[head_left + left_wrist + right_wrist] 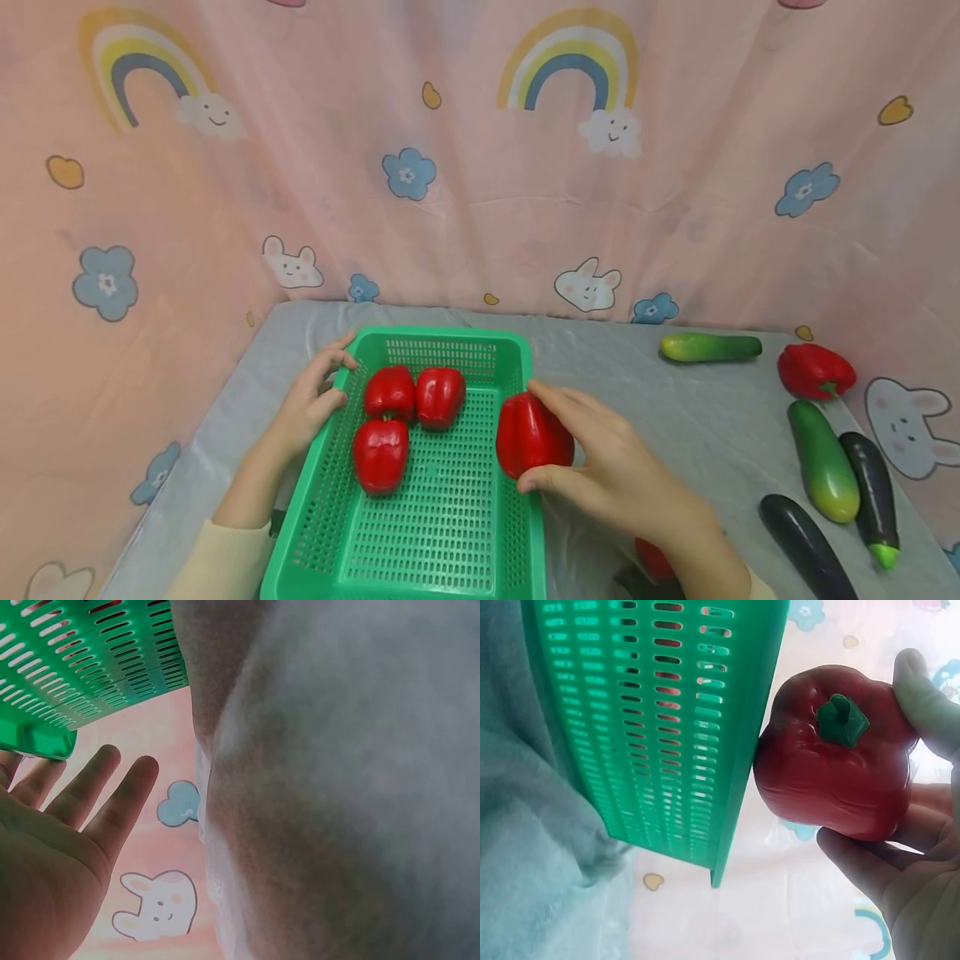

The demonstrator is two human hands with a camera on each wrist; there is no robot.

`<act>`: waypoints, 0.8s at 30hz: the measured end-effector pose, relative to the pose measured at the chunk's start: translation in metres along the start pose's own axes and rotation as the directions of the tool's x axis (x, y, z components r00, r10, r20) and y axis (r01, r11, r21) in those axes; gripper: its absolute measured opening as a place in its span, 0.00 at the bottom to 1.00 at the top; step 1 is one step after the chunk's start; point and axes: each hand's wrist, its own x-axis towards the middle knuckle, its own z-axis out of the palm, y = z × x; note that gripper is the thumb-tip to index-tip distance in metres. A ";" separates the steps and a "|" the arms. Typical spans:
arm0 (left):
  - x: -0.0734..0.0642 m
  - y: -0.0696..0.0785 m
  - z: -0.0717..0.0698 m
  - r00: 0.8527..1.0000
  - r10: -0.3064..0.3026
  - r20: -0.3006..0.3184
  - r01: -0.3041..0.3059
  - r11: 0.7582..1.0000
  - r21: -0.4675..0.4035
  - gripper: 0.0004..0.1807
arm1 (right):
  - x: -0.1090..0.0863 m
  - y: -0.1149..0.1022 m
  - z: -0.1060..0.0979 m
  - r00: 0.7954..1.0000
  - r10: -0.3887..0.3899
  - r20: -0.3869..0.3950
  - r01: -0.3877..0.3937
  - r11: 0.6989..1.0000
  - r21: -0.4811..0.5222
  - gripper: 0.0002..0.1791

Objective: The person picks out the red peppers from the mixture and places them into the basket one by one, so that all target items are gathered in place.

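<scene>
My right hand [600,454] grips a red bell pepper [531,435] between thumb and fingers, over the right rim of a green plastic basket [435,575]. The right wrist view shows this pepper's green stem [844,720] beside the basket's outer wall [667,735]. At the basket's far left corner, my left hand [307,400] touches the rim. Its fingers [124,802] look fairly straight in the left wrist view. Inside the basket, toward its far left, lie three more red bell peppers, one [381,456] nearer than the other two.
On the grey cloth [615,375] to the right lie a cucumber [711,347], another red pepper [816,372], a thicker green cucumber [823,461] and two eggplants, one [872,492] at the edge. Dark and red produce [656,560] is partly hidden under my right forearm. A patterned curtain [480,225] stands behind.
</scene>
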 end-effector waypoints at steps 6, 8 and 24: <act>0.000 0.001 -0.001 1.000 0.000 0.001 0.000 1.000 0.006 0.19 | 0.011 0.004 0.009 0.998 -0.054 -0.012 0.054 0.999 0.009 0.52; 0.000 0.000 0.000 1.000 0.003 0.003 -0.003 1.000 -0.003 0.19 | 0.014 0.004 0.012 0.998 -0.056 -0.011 0.056 0.998 0.019 0.52; 0.000 0.000 0.000 1.000 0.001 0.000 -0.001 1.000 -0.001 0.19 | 0.038 -0.011 0.038 0.986 0.091 0.141 -0.107 0.988 0.111 0.59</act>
